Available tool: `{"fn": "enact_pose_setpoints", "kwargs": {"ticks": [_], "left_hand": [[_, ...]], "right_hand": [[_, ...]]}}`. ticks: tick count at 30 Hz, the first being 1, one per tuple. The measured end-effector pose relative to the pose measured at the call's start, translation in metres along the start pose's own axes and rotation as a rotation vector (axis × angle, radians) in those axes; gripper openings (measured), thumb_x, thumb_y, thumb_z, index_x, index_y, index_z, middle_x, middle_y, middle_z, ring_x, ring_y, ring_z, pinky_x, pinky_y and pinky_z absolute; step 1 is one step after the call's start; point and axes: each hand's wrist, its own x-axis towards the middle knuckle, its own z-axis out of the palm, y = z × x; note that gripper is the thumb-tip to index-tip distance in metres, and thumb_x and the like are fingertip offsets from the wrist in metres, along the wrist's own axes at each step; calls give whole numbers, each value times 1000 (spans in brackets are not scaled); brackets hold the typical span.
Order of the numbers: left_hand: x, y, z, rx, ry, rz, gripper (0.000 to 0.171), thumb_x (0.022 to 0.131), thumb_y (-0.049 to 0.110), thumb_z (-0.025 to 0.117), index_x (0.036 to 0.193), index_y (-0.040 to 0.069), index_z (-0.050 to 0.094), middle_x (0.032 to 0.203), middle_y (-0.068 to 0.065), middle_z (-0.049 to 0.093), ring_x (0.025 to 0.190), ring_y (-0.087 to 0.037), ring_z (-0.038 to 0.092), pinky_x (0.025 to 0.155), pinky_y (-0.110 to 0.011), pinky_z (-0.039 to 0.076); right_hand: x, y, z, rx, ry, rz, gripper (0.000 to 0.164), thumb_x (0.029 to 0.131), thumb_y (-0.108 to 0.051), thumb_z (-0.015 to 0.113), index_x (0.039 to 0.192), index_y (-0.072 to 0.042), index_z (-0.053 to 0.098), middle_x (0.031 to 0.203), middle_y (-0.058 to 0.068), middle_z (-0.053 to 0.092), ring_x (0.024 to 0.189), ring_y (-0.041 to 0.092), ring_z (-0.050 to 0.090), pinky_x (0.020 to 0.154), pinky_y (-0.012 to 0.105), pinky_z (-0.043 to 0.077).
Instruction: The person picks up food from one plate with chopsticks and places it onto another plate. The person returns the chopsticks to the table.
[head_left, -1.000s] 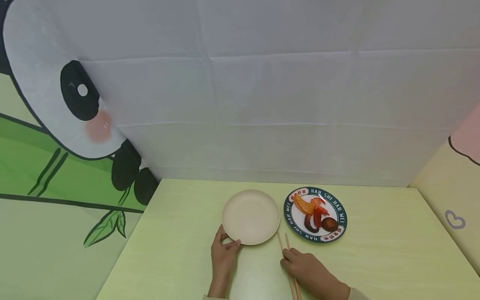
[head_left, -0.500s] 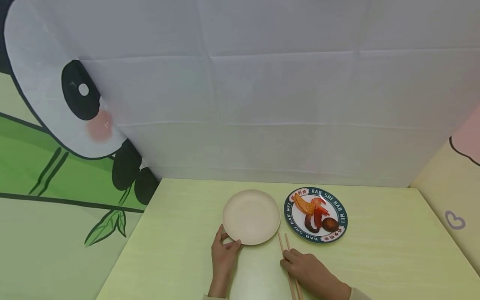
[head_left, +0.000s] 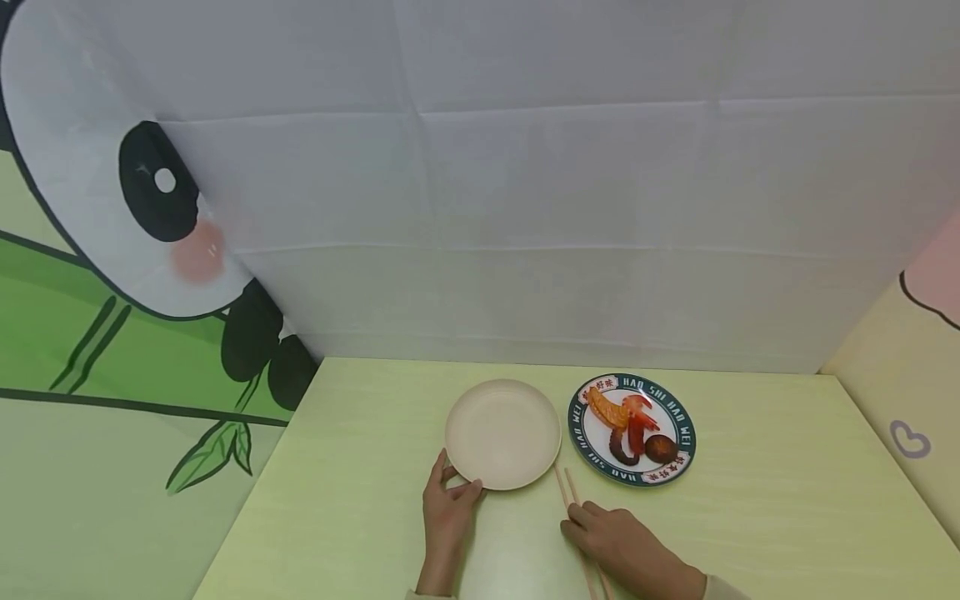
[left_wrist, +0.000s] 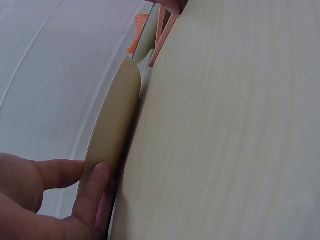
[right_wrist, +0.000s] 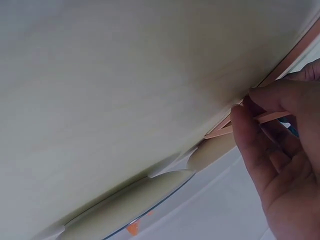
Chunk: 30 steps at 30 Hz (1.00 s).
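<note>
A plain beige plate [head_left: 502, 433] lies on the table. My left hand [head_left: 448, 517] pinches its near-left rim; the left wrist view shows the thumb and a finger on the side of the plate [left_wrist: 114, 117]. Right of centre, my right hand [head_left: 618, 542] holds a pair of wooden chopsticks [head_left: 561, 483], their tips pointing at the gap between the two plates. In the right wrist view the fingertips [right_wrist: 242, 120] are on the chopsticks [right_wrist: 220, 131], close to the tabletop. Parts of the chopsticks are hidden by the hand.
A green-rimmed plate [head_left: 581, 446] stands at the back right, bearing several food pieces, among them a brown round one [head_left: 661, 449] and an orange one [head_left: 606, 409]. A white cloth wall [head_left: 525, 183] rises behind the pale yellow-green table [head_left: 780, 492]; printed panels flank it.
The chopsticks have turned slightly: their near ends have shifted right, and one tip has moved a little left. My left hand and both plates have stayed in place.
</note>
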Motion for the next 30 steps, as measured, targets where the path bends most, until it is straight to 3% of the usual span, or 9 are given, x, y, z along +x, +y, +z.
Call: {"fn": "enact_pose_setpoints", "kwargs": {"ticks": [6,15,24,30], "left_hand": [[0,2,0,-1,3,-10,87,87,-13,72,161,-9,27,134,-29,50,89,-17,71,79,-27,62],[1,-1,-1,9,-4,-12,88,88,-12,73,162,-9,26,135,-28,50,92,-18,71,79,-27,61],[1,-1,-3,8,-8,6,87,88,-12,73,162,-10,27,135,-28,50,91,-18,72,79,-25,61],[-1,1,-3,10,-2,8,86,88,-12,73,161,-9,28,134,-28,50,89,-17,72,77,-25,61]], "right_hand": [[-2,1,-1,-2,7,-30,39,84,-31,86,113,-15,68,97,-5,56,76,5,45,55,14,33],[-6,7,-1,29,20,-65,46,86,-43,85,118,-14,68,102,-4,58,83,6,50,59,13,39],[-7,7,1,21,61,-67,39,87,-31,85,119,-13,70,105,-2,60,89,10,55,60,14,44],[-9,6,-1,37,40,-49,39,91,-38,82,119,-14,70,111,0,60,94,12,58,63,15,49]]}}
